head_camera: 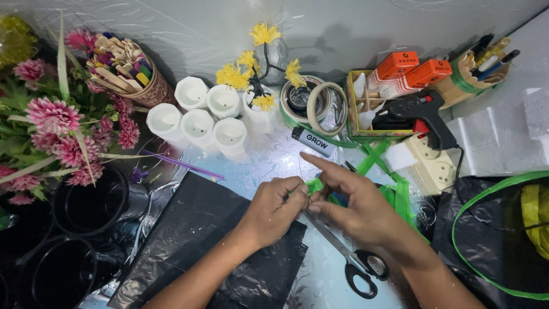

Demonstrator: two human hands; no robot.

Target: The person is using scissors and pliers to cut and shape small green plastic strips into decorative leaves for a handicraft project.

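My left hand (273, 209) and my right hand (349, 197) meet over the middle of the table, both pinching a small piece of bright green ribbon (314, 185). The right forefinger stretches out to the left above it. More green ribbon (400, 191) trails off to the right from under my right hand. Black-handled scissors (359, 264) lie shut on the table just below my right wrist. A black plastic sheet (200, 229) lies under my left forearm.
Several white cups (197, 123), one with yellow flowers (251, 68), stand at the back. Pink flowers (54, 114) and black pots (86, 206) fill the left. Tape rolls (320, 100), a black glue gun (420, 111), a socket strip (432, 163) and orange boxes (412, 68) sit right.
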